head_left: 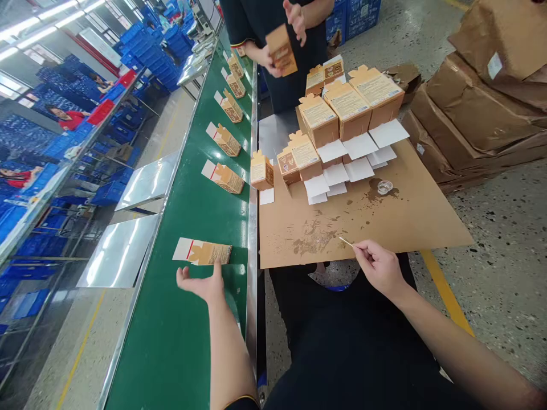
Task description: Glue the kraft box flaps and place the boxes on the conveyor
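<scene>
Over the green conveyor belt, my left hand (209,285) is spread open, its fingertips at the near side of a small tan carton (213,254). That carton lies with its white, red-striped flap pointing left; whether my fingers touch it I cannot tell. My right hand (379,266) pinches a thin cotton swab (346,241) above the front edge of the cardboard-covered table (410,222). Beyond the swab, a small clear cup (384,187) sits amid dark wet spots. Stacked tan cartons (314,122) with white flaps stand farther back, and one carton (262,171) is at the table's left edge.
More cartons (224,177) lie in a row along the belt (171,341). Across the table a co-worker (273,57) holds a carton (281,50). Large brown paper-wrapped bundles (482,125) rise at right. Metal side plates (119,250) adjoin the belt's left side.
</scene>
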Action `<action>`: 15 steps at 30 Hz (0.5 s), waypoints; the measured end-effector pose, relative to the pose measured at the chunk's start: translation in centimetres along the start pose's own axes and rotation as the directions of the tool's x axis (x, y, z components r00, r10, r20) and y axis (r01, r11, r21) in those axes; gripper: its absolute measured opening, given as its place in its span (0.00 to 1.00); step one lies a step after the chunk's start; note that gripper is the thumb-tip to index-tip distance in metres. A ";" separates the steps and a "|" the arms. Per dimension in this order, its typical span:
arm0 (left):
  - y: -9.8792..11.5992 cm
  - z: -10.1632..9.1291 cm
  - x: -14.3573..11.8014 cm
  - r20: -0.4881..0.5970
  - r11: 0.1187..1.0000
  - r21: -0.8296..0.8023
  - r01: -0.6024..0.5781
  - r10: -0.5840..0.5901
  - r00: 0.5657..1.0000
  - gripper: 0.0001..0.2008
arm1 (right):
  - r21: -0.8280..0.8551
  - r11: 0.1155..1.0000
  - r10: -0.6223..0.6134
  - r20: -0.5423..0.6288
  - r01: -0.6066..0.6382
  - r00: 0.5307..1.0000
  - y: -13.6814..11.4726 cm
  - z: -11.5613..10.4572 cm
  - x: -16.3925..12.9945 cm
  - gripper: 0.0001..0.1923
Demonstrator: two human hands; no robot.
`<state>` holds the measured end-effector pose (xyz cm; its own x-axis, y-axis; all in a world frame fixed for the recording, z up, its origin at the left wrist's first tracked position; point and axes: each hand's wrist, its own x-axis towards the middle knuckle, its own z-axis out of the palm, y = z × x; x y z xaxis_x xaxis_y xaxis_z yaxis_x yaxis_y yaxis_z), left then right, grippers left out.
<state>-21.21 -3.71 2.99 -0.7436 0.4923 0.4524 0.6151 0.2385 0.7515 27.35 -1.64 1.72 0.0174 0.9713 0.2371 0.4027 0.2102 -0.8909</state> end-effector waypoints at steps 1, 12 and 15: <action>0.4 0.4 -0.9 -0.120 0.996 0.028 -0.083 0.085 0.989 0.43 | -0.005 1.000 0.000 -0.014 0.000 1.000 0.2 -0.3 -0.1 0.24; 11.8 20.4 -4.0 0.654 0.914 -0.148 -0.379 0.377 0.656 0.26 | -0.041 0.999 -0.032 0.047 0.034 0.998 0.5 -0.2 2.1 0.24; 10.9 20.2 -5.1 0.669 0.908 -0.106 -0.404 0.366 0.647 0.26 | -0.043 0.998 -0.043 0.023 0.044 0.999 0.3 -0.5 2.0 0.25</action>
<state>-5.48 13.28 -0.81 -0.0805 0.9657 0.2467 0.8315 -0.0714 0.5510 27.99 0.27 2.13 -0.0214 0.9638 0.2658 0.4424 0.2476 -0.8620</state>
